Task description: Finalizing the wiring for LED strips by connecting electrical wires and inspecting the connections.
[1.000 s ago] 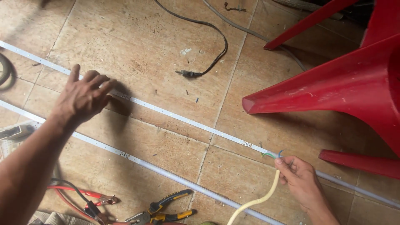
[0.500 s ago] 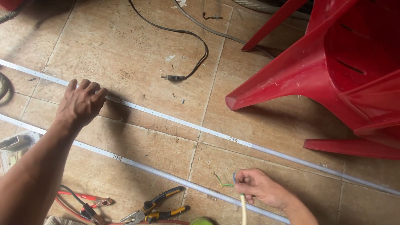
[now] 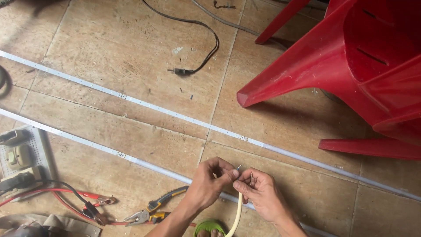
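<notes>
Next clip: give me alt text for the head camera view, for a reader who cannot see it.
Two bare hands, the left hand and the right hand, pinch the stripped end of a pale cable over a tiled floor. Two long white strips run across the floor, with pliers at the lower left and a red plastic chair at the upper right.

Our left hand and right hand meet low in the middle, touching the end of the pale yellow rubber cable, above the nearer long white LED strip. The farther long white LED strip lies beyond. Yellow-handled metal pliers lie left of us, the red plastic chair stands far right.
</notes>
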